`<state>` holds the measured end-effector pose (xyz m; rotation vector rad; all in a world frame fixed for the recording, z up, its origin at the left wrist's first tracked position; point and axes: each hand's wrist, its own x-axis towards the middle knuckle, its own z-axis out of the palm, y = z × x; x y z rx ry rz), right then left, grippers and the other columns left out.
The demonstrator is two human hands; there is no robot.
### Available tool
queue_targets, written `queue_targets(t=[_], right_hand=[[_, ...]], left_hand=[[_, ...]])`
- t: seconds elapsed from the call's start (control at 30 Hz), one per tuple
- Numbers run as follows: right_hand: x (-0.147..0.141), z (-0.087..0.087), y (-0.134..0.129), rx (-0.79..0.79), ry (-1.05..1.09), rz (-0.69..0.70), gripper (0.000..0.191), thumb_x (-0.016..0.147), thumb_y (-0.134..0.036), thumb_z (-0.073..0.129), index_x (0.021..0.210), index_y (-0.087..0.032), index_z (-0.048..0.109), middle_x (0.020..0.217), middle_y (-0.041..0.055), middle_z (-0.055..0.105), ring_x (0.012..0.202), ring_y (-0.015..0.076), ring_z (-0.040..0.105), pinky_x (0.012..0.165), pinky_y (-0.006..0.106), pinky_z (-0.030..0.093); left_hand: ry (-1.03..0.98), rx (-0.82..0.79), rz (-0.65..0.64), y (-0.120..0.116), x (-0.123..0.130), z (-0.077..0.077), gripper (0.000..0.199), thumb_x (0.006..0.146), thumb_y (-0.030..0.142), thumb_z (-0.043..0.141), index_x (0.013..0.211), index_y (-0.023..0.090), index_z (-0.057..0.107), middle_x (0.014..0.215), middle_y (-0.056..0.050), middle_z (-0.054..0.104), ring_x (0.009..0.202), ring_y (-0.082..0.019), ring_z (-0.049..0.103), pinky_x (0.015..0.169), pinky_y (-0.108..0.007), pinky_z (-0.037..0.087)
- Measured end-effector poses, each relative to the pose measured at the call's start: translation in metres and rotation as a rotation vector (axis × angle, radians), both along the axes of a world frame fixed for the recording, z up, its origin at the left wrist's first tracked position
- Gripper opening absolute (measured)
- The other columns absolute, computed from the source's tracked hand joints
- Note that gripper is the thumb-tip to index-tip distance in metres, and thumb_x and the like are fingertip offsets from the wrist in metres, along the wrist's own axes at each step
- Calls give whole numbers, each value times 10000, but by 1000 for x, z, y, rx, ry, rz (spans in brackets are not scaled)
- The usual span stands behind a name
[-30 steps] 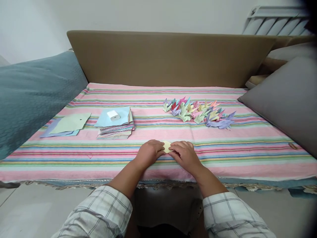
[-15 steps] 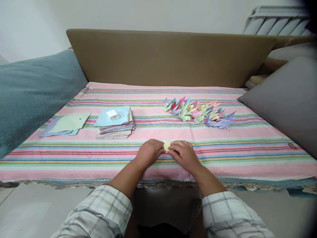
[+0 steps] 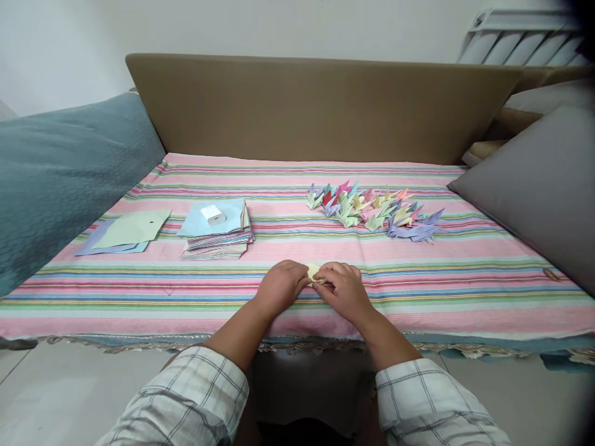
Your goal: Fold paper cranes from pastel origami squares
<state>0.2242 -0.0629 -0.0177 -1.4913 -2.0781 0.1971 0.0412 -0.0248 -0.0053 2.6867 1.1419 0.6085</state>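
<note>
Between my two hands is a small piece of folded pale yellow paper [image 3: 313,271], low over the striped cloth. My left hand [image 3: 283,286] pinches its left edge, thumb below and fingers above. On the other side my right hand [image 3: 343,286] grips the paper with thumb and fingertips, covering its right part. Most of the paper is hidden by the fingers, so its exact folded shape cannot be made out. Beyond my right hand lies a cluster of folded paper cranes [image 3: 372,210] in many colours.
A stack of coloured paper sheets [image 3: 218,238] sits left of centre with a white charger block [image 3: 212,214] on top. Further left are loose sheets [image 3: 132,229]. A teal cushion [image 3: 69,179] and a grey pillow [image 3: 539,186] flank the striped cloth [image 3: 139,285].
The fingers of my right hand have shifted slightly over the yellow paper, and a little less of it shows. My left hand stays nearly in place.
</note>
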Motion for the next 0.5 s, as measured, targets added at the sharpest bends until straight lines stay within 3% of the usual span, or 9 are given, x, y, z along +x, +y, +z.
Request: queue_targets(t=[0.2,0.37,0.5], right_hand=[[-3,4,-1,-34,-9,-18,156,866,-349,532,827,-278,666,951,7,634,889,184,543,822,373,314],[-4,5,1,-70,-19,-38,165,862,-354,524,806,-274,656,945,2,627,887,181,541,809,368,330],[-3,4,3,-89,-2,-42,171,852,-372,528,786,-268,647,938,-1,628,878,180,545,796,363,335]], left_hand=[[-5,6,-8,-1,0,0,198,878,307,506,939,176,641,986,-80,688,961,-218,611,865,-362,481],[-56,4,39,-3,-2,0,167,841,270,548,726,181,629,1060,-94,672,1019,-221,596,896,-382,469],[-77,-8,57,-3,-3,0,164,820,262,571,682,181,603,1034,-101,679,1035,-224,590,900,-393,463]])
